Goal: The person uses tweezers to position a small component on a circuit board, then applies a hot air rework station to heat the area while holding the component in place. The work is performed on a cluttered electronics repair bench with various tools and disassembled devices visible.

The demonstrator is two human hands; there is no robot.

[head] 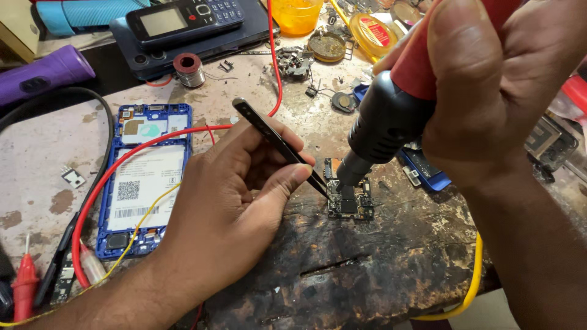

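— While the left hand (229, 201) pinches slim black metal tweezers (278, 145), where's the board?

— Small dark circuit board (350, 198) on the scorched wooden bench (367, 269), under the right hand's (489, 91) clenched red-and-black hot-air tool (391, 116). Light, stiff, fragile (likely hot): grip its edges.

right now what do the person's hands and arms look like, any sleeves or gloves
Both are bare: the left hand and right hand wear no gloves, rings or watch, and no sleeve shows on either forearm. Short-trimmed nails; the right thumbnail is plainly visible.
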